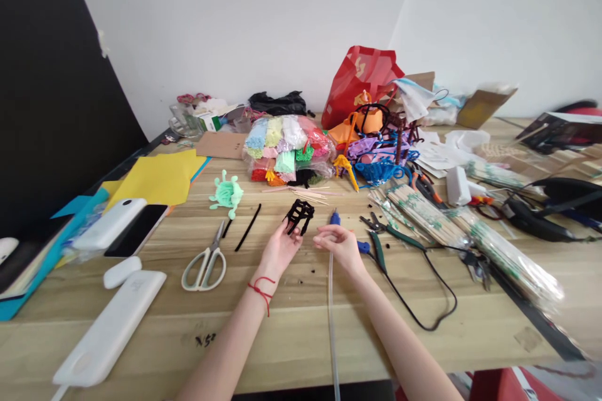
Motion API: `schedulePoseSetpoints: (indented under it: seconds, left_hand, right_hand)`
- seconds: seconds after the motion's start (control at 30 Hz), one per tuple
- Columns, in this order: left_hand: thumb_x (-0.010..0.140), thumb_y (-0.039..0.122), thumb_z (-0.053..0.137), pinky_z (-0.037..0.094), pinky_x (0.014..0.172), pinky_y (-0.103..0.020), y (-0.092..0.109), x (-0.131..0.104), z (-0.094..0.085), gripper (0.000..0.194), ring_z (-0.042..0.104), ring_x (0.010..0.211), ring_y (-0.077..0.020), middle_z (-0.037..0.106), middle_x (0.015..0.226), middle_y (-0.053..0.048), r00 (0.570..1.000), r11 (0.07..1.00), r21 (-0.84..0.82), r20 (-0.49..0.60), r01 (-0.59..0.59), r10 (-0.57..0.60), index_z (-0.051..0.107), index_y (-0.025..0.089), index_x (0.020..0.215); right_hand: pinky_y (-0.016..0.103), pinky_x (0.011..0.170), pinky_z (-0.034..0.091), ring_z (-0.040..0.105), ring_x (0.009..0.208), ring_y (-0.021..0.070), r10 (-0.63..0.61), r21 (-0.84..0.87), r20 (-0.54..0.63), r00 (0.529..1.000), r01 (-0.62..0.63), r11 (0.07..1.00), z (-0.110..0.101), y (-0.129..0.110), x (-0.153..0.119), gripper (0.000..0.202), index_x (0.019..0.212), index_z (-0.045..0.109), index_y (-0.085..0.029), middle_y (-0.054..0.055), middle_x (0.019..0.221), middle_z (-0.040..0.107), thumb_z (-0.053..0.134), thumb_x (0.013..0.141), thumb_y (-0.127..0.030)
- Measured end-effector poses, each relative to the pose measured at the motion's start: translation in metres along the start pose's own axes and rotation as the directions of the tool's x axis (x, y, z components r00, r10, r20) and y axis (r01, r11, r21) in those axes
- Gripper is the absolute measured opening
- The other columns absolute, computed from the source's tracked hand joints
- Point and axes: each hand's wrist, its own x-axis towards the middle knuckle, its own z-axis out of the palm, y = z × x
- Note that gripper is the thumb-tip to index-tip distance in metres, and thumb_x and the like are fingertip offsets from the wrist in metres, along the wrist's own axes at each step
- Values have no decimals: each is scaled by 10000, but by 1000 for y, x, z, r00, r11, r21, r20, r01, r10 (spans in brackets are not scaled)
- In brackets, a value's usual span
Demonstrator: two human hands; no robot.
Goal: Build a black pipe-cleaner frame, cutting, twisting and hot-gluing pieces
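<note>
Table [164, 344] with black openwork piece [300, 215] at centre

Fingers of the left hand [281, 245] curl partly closed, holding the black openwork piece. Just right of it, thumb and fingertips of the right hand [343, 249] nearly meet; whether they pinch anything, I cannot tell. Scissors [204, 268] lie left of centre, below a mint-green figure [226, 195].

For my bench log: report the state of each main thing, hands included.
Black fuzzy-wire frame: held in left hand.
Right hand: fingers curled, grip unclear.
Black glass smartphone: screen dark.
White-handled metal scissors: lying flat.
Green-handled metal pliers: handles spread.
Glossy red carrier bag: standing upright.
</note>
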Motion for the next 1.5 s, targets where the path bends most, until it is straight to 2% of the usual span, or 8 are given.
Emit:
schedulePoseSetpoints:
  seconds: [0.2,0.3,0.47,0.63,0.8,1.0,1.33,1.5]
  left_hand:
    - [848,187,542,410,506,-207,2,0,-1,116,519,566,-90,620,700,-40,1000,1000,0,2,-22,22,622,137,778]
    - [851,183,538,403,492,-204,3,0,-1,131,516,556,-88,616,689,-42,999,999,-14,-14,-35,35,618,133,761]
    - [863,180,516,401,476,-205,2,-1,2,151,517,545,-92,603,664,-38,999,999,-18,-24,-32,32,611,138,754]
    - [876,178,494,396,468,-202,1,-1,4,166,515,535,-89,587,638,-26,999,999,-29,-28,-32,31,607,138,761]
    - [883,177,486,394,468,-207,1,-2,5,160,514,539,-93,590,652,-30,1000,999,-32,-17,-26,26,602,125,786]
    - [890,181,474,388,469,-208,2,-3,6,183,505,543,-93,594,674,-45,999,999,-36,-27,-28,27,597,110,775]
    - [879,166,488,392,484,-210,2,-4,7,156,509,550,-92,605,700,-46,999,998,-45,4,-37,37,599,115,781]
    - [880,167,487,392,485,-209,2,-4,6,144,515,551,-95,607,692,-39,999,998,-61,30,-26,28,609,119,820]
  right_hand:
    - [376,869,504,676,899,237,-26,-9,136,990,28,1000,-3,-1,1,322,813,685,-180,86,942,717,804,563,-344]
    - [389,899,486,657,943,240,-63,-31,126,990,68,997,-5,-1,1,303,836,691,-181,93,1016,700,783,600,-348]
    - [351,721,544,661,691,194,-85,-134,25,996,87,987,-5,1,2,287,750,692,-179,56,767,711,821,534,-318]
    - [334,593,556,630,537,169,-23,-82,17,1000,24,996,-2,2,2,309,691,673,-166,22,577,666,827,508,-362]
    - [342,614,566,667,579,193,7,2,43,999,-7,1000,0,-1,0,350,738,672,-151,47,623,699,819,513,-375]
    - [360,768,546,692,748,219,-90,-48,53,995,93,995,1,0,1,288,749,688,-156,86,772,732,790,554,-343]
    - [286,512,518,621,481,171,-39,-75,-87,995,33,997,2,-6,0,364,665,619,-153,21,526,652,836,463,-363]
    - [250,470,457,554,451,126,-99,-149,-55,994,90,985,-3,-6,3,346,682,626,-151,2,538,619,788,552,-428]
